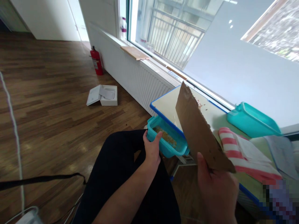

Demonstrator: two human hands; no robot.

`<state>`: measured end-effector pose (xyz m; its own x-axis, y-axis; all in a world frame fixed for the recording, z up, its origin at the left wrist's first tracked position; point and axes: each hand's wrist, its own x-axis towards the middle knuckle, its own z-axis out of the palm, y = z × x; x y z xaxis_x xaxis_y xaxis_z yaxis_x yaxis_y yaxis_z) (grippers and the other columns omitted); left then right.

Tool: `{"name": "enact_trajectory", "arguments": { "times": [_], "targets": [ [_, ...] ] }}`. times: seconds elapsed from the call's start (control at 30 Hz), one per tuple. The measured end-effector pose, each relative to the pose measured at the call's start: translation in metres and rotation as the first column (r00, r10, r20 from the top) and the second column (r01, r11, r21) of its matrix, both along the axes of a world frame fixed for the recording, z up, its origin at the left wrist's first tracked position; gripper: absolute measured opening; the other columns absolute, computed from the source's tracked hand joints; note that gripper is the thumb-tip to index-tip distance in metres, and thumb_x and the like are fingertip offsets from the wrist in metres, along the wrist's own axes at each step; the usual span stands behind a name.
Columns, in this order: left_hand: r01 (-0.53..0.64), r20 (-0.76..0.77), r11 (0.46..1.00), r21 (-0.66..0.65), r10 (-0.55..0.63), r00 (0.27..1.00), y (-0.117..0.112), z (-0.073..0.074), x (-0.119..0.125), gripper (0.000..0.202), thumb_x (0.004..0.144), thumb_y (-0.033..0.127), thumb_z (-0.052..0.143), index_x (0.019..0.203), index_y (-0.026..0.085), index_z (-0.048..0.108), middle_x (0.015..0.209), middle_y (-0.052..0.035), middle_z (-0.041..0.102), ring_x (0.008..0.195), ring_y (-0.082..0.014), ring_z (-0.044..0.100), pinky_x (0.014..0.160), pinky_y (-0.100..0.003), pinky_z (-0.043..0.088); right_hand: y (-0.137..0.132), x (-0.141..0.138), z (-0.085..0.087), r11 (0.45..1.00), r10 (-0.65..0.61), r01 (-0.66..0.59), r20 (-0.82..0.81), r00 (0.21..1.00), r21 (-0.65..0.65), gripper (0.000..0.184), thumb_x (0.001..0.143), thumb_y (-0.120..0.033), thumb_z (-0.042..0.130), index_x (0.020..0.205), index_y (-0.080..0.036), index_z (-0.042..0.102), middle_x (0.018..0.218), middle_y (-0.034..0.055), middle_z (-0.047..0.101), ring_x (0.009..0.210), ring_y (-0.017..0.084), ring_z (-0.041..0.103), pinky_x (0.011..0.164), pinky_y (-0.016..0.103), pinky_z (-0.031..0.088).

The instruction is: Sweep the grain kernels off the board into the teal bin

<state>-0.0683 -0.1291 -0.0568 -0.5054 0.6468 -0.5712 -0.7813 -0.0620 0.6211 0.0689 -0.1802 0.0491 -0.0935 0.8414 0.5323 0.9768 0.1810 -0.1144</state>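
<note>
My left hand (153, 146) grips the near side of a turquoise plastic bin (168, 151), its thumb over the rim. Small tan grains or beans (170, 139) lie in the bottom of the bin, which sits just below the table's blue edge. My right hand (217, 189) is closed around the lower end of a flat piece of brown cardboard (198, 127). The cardboard stands on edge over the tabletop (165, 101), and its far edge is ragged. Small reddish bits (199, 105) lie on the table behind it, partly hidden by the cardboard.
A second turquoise bin (254, 119) and a red-and-white striped cloth (247, 155) rest on the table's right side. A radiator (140, 73) runs under the window. On the wooden floor are a fire extinguisher (96, 62), an opened white box (108, 96) and a white cable (15, 130).
</note>
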Motion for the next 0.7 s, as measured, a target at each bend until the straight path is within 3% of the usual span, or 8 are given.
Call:
{"name": "enact_trajectory", "arguments": {
  "times": [0.13, 0.2, 0.27, 0.33, 0.4, 0.43, 0.6, 0.7],
  "targets": [
    [0.013, 0.010, 1.000, -0.012, -0.013, 1.000, 0.000, -0.002, -0.001, 0.071, 0.071, 0.030, 0.085, 0.130, 0.027, 0.046, 0.110, -0.0052, 0.067, 0.098, -0.0195, 0.067, 0.091, -0.039, 0.056, 0.053, 0.010, 0.020, 0.995, -0.038, 0.057, -0.223, 0.974, 0.077, 0.041, 0.087, -0.046, 0.055, 0.095, -0.011, 0.075, 0.089, 0.0167, 0.073, 0.088, 0.031, 0.069, 0.074, 0.039, 0.050],
    [0.023, 0.016, 0.999, -0.031, -0.023, 1.000, 0.000, -0.001, -0.003, 0.069, 0.072, 0.029, 0.085, 0.130, 0.027, 0.047, 0.108, -0.0048, 0.066, 0.098, -0.0191, 0.067, 0.091, -0.038, 0.056, 0.098, 0.003, 0.029, 0.993, 0.087, -0.043, -0.431, 0.898, 0.111, 0.040, 0.081, -0.044, 0.062, 0.102, -0.013, 0.073, 0.092, 0.0128, 0.074, 0.092, 0.029, 0.068, 0.079, 0.040, 0.051],
    [0.029, 0.028, 0.998, -0.052, -0.028, 0.999, -0.001, 0.000, -0.007, 0.066, 0.074, 0.027, 0.083, 0.129, 0.027, 0.047, 0.108, -0.0048, 0.067, 0.098, -0.0186, 0.067, 0.091, -0.038, 0.056, 0.147, -0.014, 0.034, 0.964, 0.249, -0.249, -0.617, 0.746, 0.088, 0.035, 0.074, -0.041, 0.067, 0.097, -0.015, 0.072, 0.088, 0.0084, 0.073, 0.088, 0.026, 0.067, 0.076, 0.039, 0.053],
    [0.035, 0.042, 0.998, -0.061, -0.032, 0.999, -0.001, 0.003, -0.012, 0.065, 0.075, 0.025, 0.082, 0.130, 0.026, 0.047, 0.108, -0.0051, 0.067, 0.098, -0.0183, 0.067, 0.090, -0.037, 0.056, 0.195, -0.037, 0.034, 0.887, 0.356, -0.450, -0.769, 0.532, 0.100, 0.031, 0.068, -0.036, 0.071, 0.092, -0.016, 0.070, 0.088, 0.0060, 0.072, 0.086, 0.024, 0.066, 0.077, 0.039, 0.054],
    [0.049, 0.051, 0.997, -0.060, -0.046, 0.998, -0.001, 0.003, -0.016, 0.065, 0.076, 0.024, 0.081, 0.131, 0.026, 0.047, 0.109, -0.0057, 0.066, 0.097, -0.0182, 0.067, 0.089, -0.037, 0.056, 0.234, -0.062, 0.029, 0.815, 0.360, -0.572, -0.852, 0.379, 0.089, 0.023, 0.063, -0.030, 0.073, 0.081, -0.016, 0.068, 0.083, 0.0034, 0.071, 0.080, 0.021, 0.066, 0.078, 0.039, 0.054],
    [0.056, 0.052, 0.997, -0.060, -0.052, 0.997, 0.000, 0.003, -0.017, 0.065, 0.076, 0.025, 0.081, 0.131, 0.027, 0.047, 0.110, -0.0060, 0.066, 0.097, -0.0183, 0.067, 0.088, -0.037, 0.057, 0.250, -0.074, 0.025, 0.788, 0.344, -0.612, -0.875, 0.341, 0.071, 0.017, 0.063, -0.026, 0.073, 0.076, -0.016, 0.067, 0.079, 0.0021, 0.069, 0.077, 0.020, 0.065, 0.077, 0.038, 0.054],
    [0.092, 0.092, 0.994, -0.055, -0.086, 0.992, 0.002, -0.008, -0.019, 0.062, 0.078, 0.029, 0.078, 0.131, 0.028, 0.047, 0.113, -0.0078, 0.066, 0.094, -0.0186, 0.067, 0.082, -0.035, 0.058, 0.289, -0.107, 0.004, 0.751, 0.252, -0.654, -0.877, 0.408, -0.089, 0.012, 0.059, -0.004, 0.067, 0.066, -0.013, 0.063, 0.065, -0.0020, 0.063, 0.068, 0.013, 0.059, 0.074, 0.033, 0.052],
    [0.110, 0.105, 0.993, -0.050, -0.105, 0.989, 0.004, -0.015, -0.018, 0.064, 0.079, 0.033, 0.077, 0.133, 0.029, 0.045, 0.114, -0.0080, 0.065, 0.092, -0.0186, 0.067, 0.077, -0.033, 0.058, 0.297, -0.107, -0.006, 0.684, 0.245, -0.713, -0.873, 0.422, -0.153, 0.014, 0.059, -0.002, 0.064, 0.069, -0.012, 0.065, 0.066, -0.0004, 0.064, 0.069, 0.014, 0.060, 0.072, 0.031, 0.051]
  ]
}}
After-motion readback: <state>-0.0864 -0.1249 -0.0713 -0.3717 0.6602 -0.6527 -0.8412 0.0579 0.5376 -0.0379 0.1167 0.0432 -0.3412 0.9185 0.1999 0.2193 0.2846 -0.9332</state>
